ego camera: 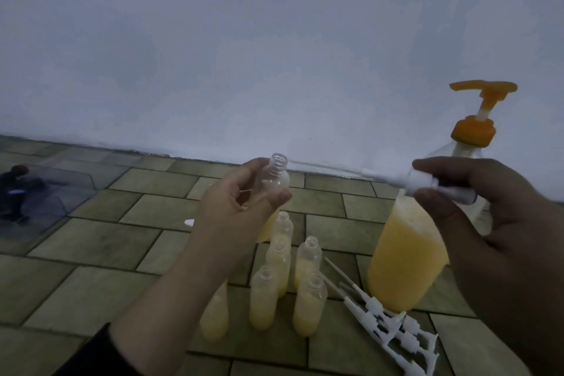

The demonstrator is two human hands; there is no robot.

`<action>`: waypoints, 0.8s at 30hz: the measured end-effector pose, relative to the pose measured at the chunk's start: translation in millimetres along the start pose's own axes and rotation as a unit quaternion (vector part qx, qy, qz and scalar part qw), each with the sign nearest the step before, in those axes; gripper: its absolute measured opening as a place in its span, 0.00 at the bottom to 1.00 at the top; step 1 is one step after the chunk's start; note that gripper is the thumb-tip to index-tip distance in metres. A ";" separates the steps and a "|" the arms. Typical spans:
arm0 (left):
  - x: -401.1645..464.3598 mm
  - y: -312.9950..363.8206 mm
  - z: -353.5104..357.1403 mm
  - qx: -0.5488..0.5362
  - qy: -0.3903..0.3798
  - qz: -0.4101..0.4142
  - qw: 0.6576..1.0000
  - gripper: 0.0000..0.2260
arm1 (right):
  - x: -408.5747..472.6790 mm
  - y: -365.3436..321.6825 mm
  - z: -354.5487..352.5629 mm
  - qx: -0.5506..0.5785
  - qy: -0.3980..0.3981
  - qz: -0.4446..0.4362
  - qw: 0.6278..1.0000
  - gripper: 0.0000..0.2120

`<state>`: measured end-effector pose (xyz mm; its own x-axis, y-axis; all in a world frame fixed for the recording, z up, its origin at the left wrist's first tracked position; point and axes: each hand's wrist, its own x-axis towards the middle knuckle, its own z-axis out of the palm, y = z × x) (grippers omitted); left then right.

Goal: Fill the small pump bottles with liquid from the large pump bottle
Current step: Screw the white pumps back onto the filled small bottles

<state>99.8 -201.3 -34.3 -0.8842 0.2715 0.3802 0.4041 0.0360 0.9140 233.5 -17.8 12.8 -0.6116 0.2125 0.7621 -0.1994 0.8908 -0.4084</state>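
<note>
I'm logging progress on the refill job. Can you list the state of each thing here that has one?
Left hand: grips the held small bottle.
Held small bottle: uncapped, tilted, partly filled with yellow liquid.
Right hand: pinches a white pump top, off any bottle.
Standing small bottles: upright, uncapped, partly filled.
Large pump bottle: upright, orange pump on, partly full.
Loose pump tops: lying on the tiles.

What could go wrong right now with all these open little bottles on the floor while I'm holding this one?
The left hand holds a small clear plastic bottle tilted with no cap, so its yellow liquid could spill. Just below it, the uncapped small bottles standing on the tiled floor are packed close; a bump from the forearm could topple several. The right hand holds a white pump top, whose tube may drip.
</note>
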 end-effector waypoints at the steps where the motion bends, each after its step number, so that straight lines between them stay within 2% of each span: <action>1: -0.2 0.6 -0.3 0.007 -0.001 0.008 1.000 0.24 | 1.4 0.4 -0.1 -0.008 -0.004 -0.004 1.000 0.12; 5: -1.4 -1.0 -2.3 0.047 -0.011 0.032 0.998 0.19 | 9.7 2.5 -3.7 -0.029 -0.014 -0.016 0.999 0.12; 11: -1.7 -3.5 -5.8 0.114 -0.023 0.063 0.991 0.18 | 23.7 5.3 -13.3 -0.016 -0.023 -0.018 0.999 0.11; 17: -4.6 1.9 -5.1 0.175 -0.052 0.096 0.978 0.15 | 27.2 -2.3 -11.4 -0.074 -0.066 -0.062 0.993 0.09; 21: -3.6 3.9 0.5 0.187 -0.073 0.097 0.975 0.15 | 48.3 -12.7 -4.7 -0.083 -0.132 -0.074 0.985 0.08; 24: -2.9 6.9 7.9 0.123 -0.121 0.081 0.982 0.19 | 65.8 -23.3 13.1 -0.036 -0.214 -0.062 0.974 0.10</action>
<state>107.0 -194.2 -30.2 -0.7341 0.5127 0.4453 0.6055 0.1974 0.7710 187.9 -29.9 65.8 -0.8528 -0.0720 0.5173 -0.2476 0.9278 -0.2790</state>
